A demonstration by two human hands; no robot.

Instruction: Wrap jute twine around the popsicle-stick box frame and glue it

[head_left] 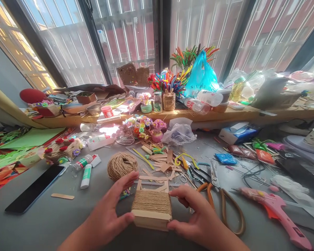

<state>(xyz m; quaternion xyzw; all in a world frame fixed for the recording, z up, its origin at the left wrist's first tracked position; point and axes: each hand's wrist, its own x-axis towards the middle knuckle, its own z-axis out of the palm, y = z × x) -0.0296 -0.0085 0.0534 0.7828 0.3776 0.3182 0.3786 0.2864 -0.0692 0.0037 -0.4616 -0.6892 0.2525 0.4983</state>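
Observation:
A small box of wooden craft sticks [152, 215], its middle wrapped in rows of brown twine [152, 201], sits low in the centre between my hands. My left hand [111, 205] grips its left side, thumb at the front corner and fingers stretched toward the back corner. On the opposite side, my right hand [196, 211] has its thumb at the front corner and a bent index finger near the back edge. Just behind my left fingers lies a ball of twine [122, 165]. Loose craft sticks [163, 162] are scattered beyond the box.
Large scissors [222, 195] and a pink hot glue gun [274, 205] lie to the right. A phone [35, 190], a glue stick [86, 176] and a single craft stick [62, 196] lie left. Behind, a ledge [136, 116] holds bottles, a blue bag [202, 78] and pipe cleaners [167, 82].

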